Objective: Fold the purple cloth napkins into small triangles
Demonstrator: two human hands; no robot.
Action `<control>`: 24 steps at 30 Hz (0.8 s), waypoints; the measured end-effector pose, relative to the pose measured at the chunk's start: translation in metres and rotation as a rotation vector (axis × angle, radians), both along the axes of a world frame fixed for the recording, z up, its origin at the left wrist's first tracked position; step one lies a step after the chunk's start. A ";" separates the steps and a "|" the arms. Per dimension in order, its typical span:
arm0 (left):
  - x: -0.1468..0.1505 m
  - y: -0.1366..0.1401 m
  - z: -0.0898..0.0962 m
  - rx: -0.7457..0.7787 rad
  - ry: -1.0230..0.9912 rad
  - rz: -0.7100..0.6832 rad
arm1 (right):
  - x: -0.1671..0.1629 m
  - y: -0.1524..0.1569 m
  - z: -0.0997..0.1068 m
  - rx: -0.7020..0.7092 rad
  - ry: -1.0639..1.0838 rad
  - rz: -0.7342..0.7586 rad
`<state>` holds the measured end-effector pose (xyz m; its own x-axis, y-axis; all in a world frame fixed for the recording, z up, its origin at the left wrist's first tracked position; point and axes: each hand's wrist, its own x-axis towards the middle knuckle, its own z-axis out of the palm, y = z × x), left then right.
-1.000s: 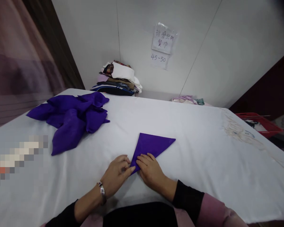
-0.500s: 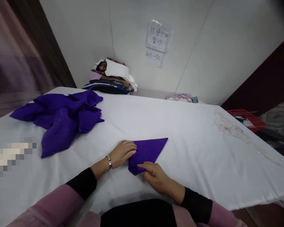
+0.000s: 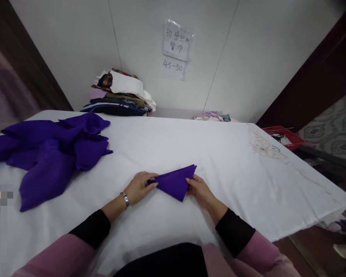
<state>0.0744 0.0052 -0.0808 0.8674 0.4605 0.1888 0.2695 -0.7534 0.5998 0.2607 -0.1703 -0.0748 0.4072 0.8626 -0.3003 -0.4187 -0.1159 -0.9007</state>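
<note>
A purple cloth napkin (image 3: 175, 181), folded into a layered triangle, is between my hands over the white-covered table (image 3: 219, 161). My left hand (image 3: 138, 187) pinches its left corner between thumb and fingers. On the other side, my right hand (image 3: 201, 189) grips the right edge, its thumb on the near face and its fingers partly hidden behind the cloth. One point of the triangle faces down towards me. A bracelet (image 3: 125, 200) circles my left wrist.
Loose purple cloths (image 3: 52, 150) lie heaped at the table's left. Folded clothes (image 3: 118, 94) are stacked behind the far edge, near more fabric (image 3: 209, 115). A red basket (image 3: 291, 139) stands beyond the right edge. Paper signs (image 3: 176, 40) hang on the wall.
The napkin has gone from a larger flat shape to a smaller, narrower triangle. My right hand has moved from its lower edge to its right edge. The view has shifted right.
</note>
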 end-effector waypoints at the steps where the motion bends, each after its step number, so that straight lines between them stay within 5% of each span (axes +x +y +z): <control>1: 0.002 0.001 -0.001 -0.004 0.002 0.014 | 0.003 0.001 0.000 -0.007 -0.019 -0.001; 13: 0.007 0.005 -0.005 -0.004 -0.008 0.056 | 0.027 0.013 -0.004 -0.094 -0.184 -0.162; 24: 0.008 0.008 -0.006 0.004 0.002 0.046 | 0.039 0.022 0.008 -0.151 -0.223 -0.094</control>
